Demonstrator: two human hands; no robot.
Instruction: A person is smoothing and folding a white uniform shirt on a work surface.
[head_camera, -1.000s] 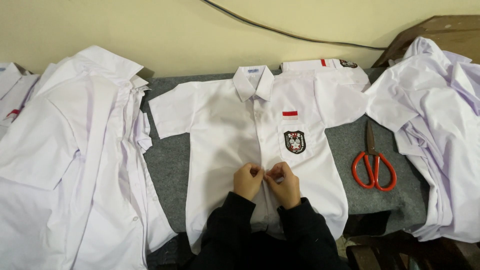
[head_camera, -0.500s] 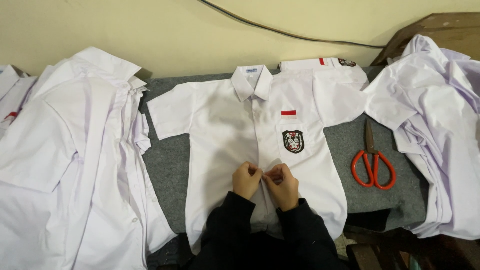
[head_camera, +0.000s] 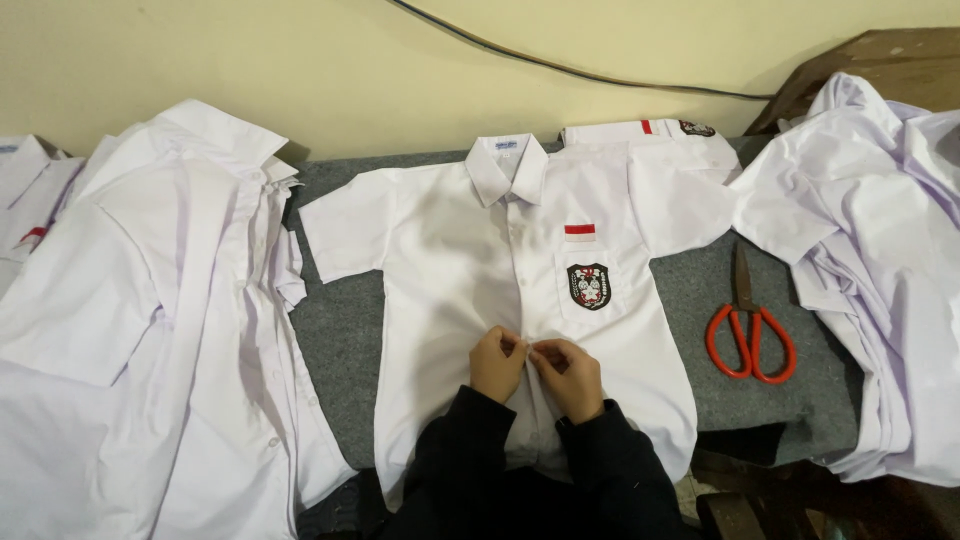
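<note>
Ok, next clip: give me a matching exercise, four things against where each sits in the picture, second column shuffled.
Things:
1. white shirt with chest badge
2. red-handled scissors
3. stack of white shirts
4. loose pile of white shirts

Places:
A. on the grey cloth, right of the spread shirt
B. far right, beside the wooden piece
C. spread flat in the middle, under the left hand and right hand
D. along the left side

Pairs: 1-C, 2-A, 3-D, 4-B

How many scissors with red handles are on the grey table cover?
1. The red-handled scissors lie right of the flat white shirt; shirt piles might hide more.
</note>
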